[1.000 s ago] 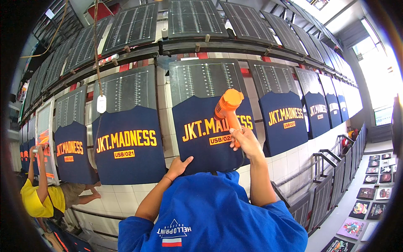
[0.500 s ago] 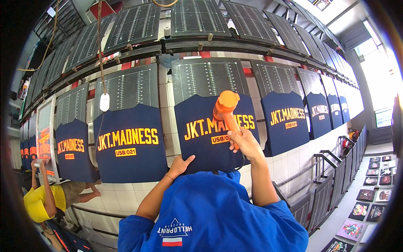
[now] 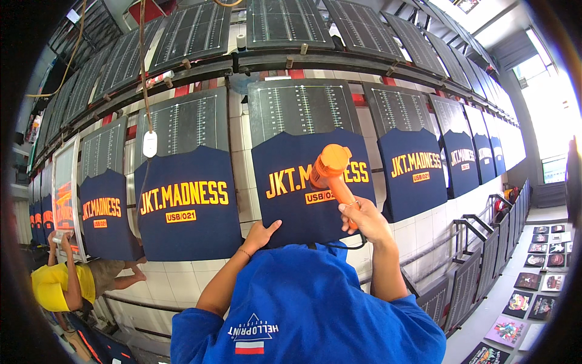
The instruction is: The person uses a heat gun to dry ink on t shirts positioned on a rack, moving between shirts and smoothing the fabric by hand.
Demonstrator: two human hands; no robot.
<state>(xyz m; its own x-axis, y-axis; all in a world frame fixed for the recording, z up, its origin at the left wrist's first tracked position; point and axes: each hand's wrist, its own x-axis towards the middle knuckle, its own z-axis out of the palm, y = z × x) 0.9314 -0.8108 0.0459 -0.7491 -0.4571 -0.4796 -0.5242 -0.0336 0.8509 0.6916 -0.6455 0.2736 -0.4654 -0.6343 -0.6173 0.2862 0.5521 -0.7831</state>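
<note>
At far left a co-worker in yellow [image 3: 51,285] works at a framed screen [image 3: 65,188]. The left hand [image 3: 260,233] lies flat, fingers spread, on the lower edge of the navy shirt [image 3: 291,209]. The right hand [image 3: 367,221] grips an orange heat gun [image 3: 330,173] fully closed, nozzle near the print. Rightward, more shirted boards [image 3: 412,176] crowd close together.

Screen-printing workshop: rows of shirt-covered platens [image 3: 188,200]

Beside us hangs a navy printed shirt [image 3: 185,206] on its dark platen [image 3: 182,124], more following rightward [image 3: 415,173]. We see a co-worker in a yellow shirt [image 3: 51,285] at left and printed samples [image 3: 533,279] on the floor.
</note>
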